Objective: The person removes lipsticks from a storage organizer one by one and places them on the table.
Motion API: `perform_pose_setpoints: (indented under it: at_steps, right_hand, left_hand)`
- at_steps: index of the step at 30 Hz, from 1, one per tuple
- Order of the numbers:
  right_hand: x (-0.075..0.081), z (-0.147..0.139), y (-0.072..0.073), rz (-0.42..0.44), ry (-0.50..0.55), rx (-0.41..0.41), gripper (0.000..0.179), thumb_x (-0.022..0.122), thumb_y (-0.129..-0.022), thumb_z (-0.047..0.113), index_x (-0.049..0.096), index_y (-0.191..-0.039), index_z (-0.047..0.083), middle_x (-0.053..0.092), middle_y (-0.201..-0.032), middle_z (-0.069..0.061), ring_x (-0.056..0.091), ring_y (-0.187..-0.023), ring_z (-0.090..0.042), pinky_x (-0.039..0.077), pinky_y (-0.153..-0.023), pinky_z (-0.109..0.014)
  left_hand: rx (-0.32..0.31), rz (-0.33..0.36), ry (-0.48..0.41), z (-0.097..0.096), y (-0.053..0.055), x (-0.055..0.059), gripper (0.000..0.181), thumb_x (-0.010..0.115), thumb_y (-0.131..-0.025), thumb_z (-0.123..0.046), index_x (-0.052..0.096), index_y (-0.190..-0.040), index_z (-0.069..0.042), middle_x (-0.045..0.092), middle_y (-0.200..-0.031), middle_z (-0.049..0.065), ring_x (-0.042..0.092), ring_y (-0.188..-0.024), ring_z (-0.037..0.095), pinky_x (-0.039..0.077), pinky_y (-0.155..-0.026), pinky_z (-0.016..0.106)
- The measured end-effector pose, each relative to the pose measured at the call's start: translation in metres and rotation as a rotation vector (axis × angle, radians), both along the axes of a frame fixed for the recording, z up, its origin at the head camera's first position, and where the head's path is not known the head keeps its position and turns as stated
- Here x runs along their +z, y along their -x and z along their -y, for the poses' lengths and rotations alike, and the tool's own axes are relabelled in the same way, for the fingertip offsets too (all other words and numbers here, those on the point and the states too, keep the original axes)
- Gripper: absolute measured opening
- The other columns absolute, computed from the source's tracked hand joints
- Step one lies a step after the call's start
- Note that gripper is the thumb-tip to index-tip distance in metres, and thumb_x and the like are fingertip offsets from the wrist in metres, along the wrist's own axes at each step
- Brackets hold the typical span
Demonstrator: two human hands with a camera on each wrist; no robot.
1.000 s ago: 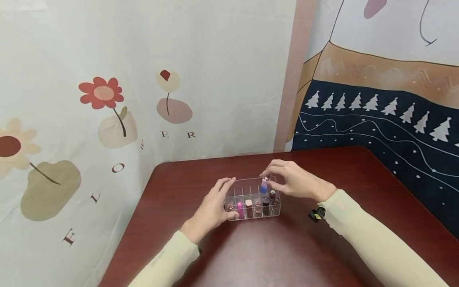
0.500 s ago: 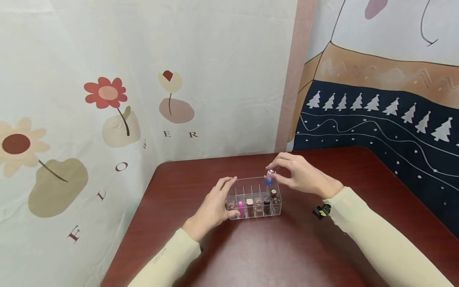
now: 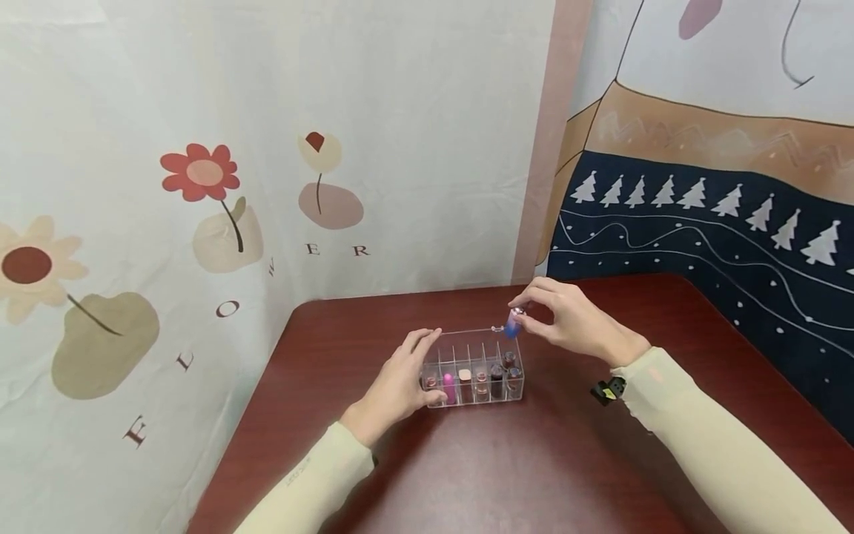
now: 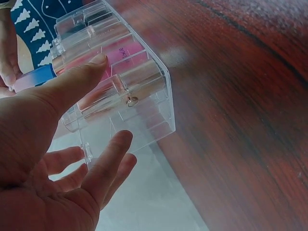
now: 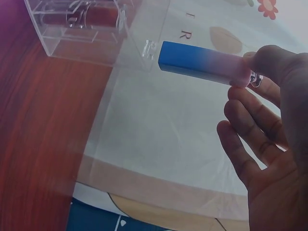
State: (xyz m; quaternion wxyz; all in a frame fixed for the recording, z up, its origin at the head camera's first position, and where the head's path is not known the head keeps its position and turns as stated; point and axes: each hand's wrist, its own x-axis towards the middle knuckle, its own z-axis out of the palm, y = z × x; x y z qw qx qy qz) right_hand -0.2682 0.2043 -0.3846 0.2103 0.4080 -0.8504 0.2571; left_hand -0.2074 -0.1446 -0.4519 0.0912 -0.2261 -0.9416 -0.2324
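A clear plastic lipstick organizer [image 3: 475, 365] with two rows of slots stands on the table. My left hand [image 3: 394, 382] holds its left end, thumb at the front and fingers toward the back. Lipsticks fill the front row, including a pink one [image 3: 449, 389] and a dark one [image 3: 497, 380]. One more dark tube [image 3: 509, 359] stands in the back row at the right. My right hand [image 3: 567, 319] pinches a square blue-to-pink lipstick [image 5: 202, 62] by its pink, silver-tipped end. This lipstick is tilted, blue end downward, above the organizer's back right corner.
The dark red wooden table [image 3: 520, 460] extends around the organizer. Behind it hangs a pale flower-print cloth [image 3: 427, 148]; a navy tree-print cloth [image 3: 700, 230] hangs at the right. A small black device [image 3: 608, 389] is on the right wrist.
My right hand has raised the blue-to-pink lipstick from just over the back row, moving it up and to the right. The left hand and the organizer stay nearly in place.
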Motion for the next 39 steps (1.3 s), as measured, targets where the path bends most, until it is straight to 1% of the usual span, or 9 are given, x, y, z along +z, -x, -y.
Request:
perform_pose_setpoints:
  at_steps: [5, 9, 13, 22, 28, 32, 35, 37, 39]
  right_hand:
    - [-0.005, -0.005, 0.003, -0.02, 0.004, -0.019, 0.026, 0.096, -0.097, 0.011, 0.087, -0.121, 0.013, 0.08, -0.11, 0.002, 0.072, -0.098, -0.011, 0.07, -0.087, -0.033]
    - [-0.007, -0.01, 0.005, -0.038, 0.015, -0.034, 0.025, 0.097, -0.096, 0.009, 0.087, -0.119, 0.011, 0.079, -0.108, 0.002, 0.072, -0.097, -0.012, 0.071, -0.085, -0.039]
    - [-0.009, -0.013, 0.009, -0.028, 0.02, -0.057, 0.024, 0.096, -0.096, 0.008, 0.087, -0.119, 0.011, 0.078, -0.107, 0.0, 0.076, -0.097, -0.018, 0.071, -0.085, -0.045]
    - [-0.014, -0.021, 0.015, 0.064, -0.001, -0.131, 0.021, 0.094, -0.1, 0.013, 0.087, -0.12, 0.013, 0.079, -0.108, 0.001, 0.075, -0.1, -0.022, 0.069, -0.088, -0.043]
    - [-0.022, -0.026, 0.018, 0.151, -0.049, -0.176, 0.019, 0.091, -0.104, 0.019, 0.087, -0.121, 0.014, 0.078, -0.108, 0.0, 0.073, -0.1, -0.02, 0.066, -0.089, -0.035]
    - [-0.028, -0.029, 0.021, 0.196, -0.071, -0.186, 0.019, 0.089, -0.106, 0.021, 0.086, -0.123, 0.013, 0.078, -0.109, -0.001, 0.073, -0.101, -0.02, 0.068, -0.092, -0.042]
    - [-0.033, -0.03, 0.023, 0.214, -0.074, -0.185, 0.019, 0.089, -0.106, 0.02, 0.086, -0.123, 0.012, 0.079, -0.109, -0.002, 0.075, -0.101, -0.024, 0.069, -0.094, -0.048]
    - [-0.037, -0.031, 0.024, 0.224, -0.079, -0.183, 0.019, 0.088, -0.106, 0.02, 0.086, -0.123, 0.013, 0.079, -0.11, -0.001, 0.075, -0.102, -0.026, 0.069, -0.094, -0.048]
    - [-0.04, -0.031, 0.025, 0.24, -0.083, -0.177, 0.018, 0.088, -0.107, 0.02, 0.086, -0.123, 0.013, 0.08, -0.11, -0.002, 0.076, -0.102, -0.027, 0.069, -0.095, -0.05]
  left_hand:
    - [-0.002, 0.018, -0.006, 0.001, -0.001, -0.004, 0.118, 0.112, -0.08, -0.022, 0.046, -0.177, -0.008, 0.054, -0.172, 0.017, 0.07, -0.141, 0.044, 0.06, -0.121, 0.058]
    - [-0.015, 0.005, -0.003, 0.0, -0.001, -0.003, 0.119, 0.112, -0.078, -0.021, 0.047, -0.176, -0.006, 0.054, -0.171, 0.019, 0.071, -0.138, 0.044, 0.062, -0.119, 0.058]
    - [-0.025, -0.007, -0.01, 0.0, 0.001, 0.0, 0.117, 0.112, -0.077, -0.019, 0.048, -0.175, -0.004, 0.055, -0.169, 0.019, 0.072, -0.137, 0.043, 0.062, -0.118, 0.057]
    - [-0.024, 0.004, -0.021, 0.001, 0.001, 0.003, 0.118, 0.112, -0.077, -0.019, 0.048, -0.175, -0.004, 0.056, -0.17, 0.019, 0.073, -0.131, 0.04, 0.062, -0.119, 0.058]
    - [-0.023, 0.008, -0.024, 0.002, 0.0, 0.001, 0.117, 0.112, -0.078, -0.019, 0.048, -0.175, -0.003, 0.056, -0.169, 0.02, 0.071, -0.139, 0.043, 0.061, -0.119, 0.059]
    - [-0.024, 0.006, -0.023, 0.002, 0.001, 0.0, 0.117, 0.112, -0.078, -0.02, 0.048, -0.175, -0.003, 0.056, -0.169, 0.02, 0.071, -0.14, 0.043, 0.061, -0.12, 0.059]
    - [-0.026, 0.001, -0.021, 0.003, 0.002, 0.0, 0.117, 0.112, -0.078, -0.02, 0.048, -0.175, -0.003, 0.056, -0.169, 0.02, 0.071, -0.14, 0.043, 0.061, -0.12, 0.059]
    - [-0.028, -0.001, -0.02, 0.003, 0.003, 0.0, 0.117, 0.112, -0.078, -0.02, 0.048, -0.174, -0.003, 0.056, -0.169, 0.019, 0.072, -0.136, 0.041, 0.061, -0.12, 0.059]
    - [-0.028, 0.004, -0.023, 0.003, 0.003, 0.0, 0.117, 0.112, -0.078, -0.02, 0.048, -0.175, -0.004, 0.056, -0.169, 0.019, 0.076, -0.119, 0.035, 0.062, -0.118, 0.058]
